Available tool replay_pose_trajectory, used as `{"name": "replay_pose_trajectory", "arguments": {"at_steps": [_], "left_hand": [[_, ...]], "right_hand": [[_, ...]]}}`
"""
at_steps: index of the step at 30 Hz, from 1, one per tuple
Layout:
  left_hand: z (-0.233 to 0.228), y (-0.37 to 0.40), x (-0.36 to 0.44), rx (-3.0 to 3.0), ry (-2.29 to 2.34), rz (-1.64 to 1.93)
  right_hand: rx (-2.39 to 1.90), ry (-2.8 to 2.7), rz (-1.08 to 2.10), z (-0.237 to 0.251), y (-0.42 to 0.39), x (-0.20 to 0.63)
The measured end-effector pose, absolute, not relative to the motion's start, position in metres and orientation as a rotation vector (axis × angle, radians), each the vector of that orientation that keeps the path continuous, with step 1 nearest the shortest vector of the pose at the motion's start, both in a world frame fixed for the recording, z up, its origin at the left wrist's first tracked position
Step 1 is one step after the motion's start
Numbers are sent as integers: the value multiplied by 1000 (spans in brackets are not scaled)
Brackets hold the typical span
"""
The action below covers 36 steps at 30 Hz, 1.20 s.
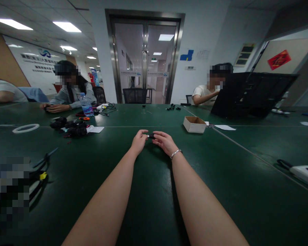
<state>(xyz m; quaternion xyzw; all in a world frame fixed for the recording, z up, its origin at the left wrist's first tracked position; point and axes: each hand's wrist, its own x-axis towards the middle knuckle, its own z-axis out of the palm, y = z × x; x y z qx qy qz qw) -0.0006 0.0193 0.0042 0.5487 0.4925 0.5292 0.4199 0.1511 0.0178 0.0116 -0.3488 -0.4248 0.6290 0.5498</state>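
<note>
Around my left hand (pixel 139 141) and right hand (pixel 164 141), pinched together on a small black part (pixel 151 136), the green table (pixel 149 191) lies bare toward me and to both sides. Ahead to the right an open cardboard box (pixel 194 124) blocks the way. Ahead to the left sit black parts (pixel 70 128) and a white tape ring (pixel 25 128). Black-handled pliers (pixel 42 164) lie near my left forearm; a white device (pixel 305 173) rests far right.

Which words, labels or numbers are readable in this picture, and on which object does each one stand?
No text can be read with certainty.
Wall sign: logo and lines of characters, too blurred.
Red paper on the right wall: dark character, unreadable.
Water bottle label: lettering too small.
Glass door strip: print too small.
Small black part between the hands: no visible text.
</note>
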Motion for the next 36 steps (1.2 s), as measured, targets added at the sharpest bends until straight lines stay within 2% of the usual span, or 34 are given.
{"name": "replay_pose_trajectory", "arguments": {"at_steps": [36], "left_hand": [[7,17,-1,1418,1193,1314]], "right_hand": [[-829,-1023,1520,12,17,150]]}}
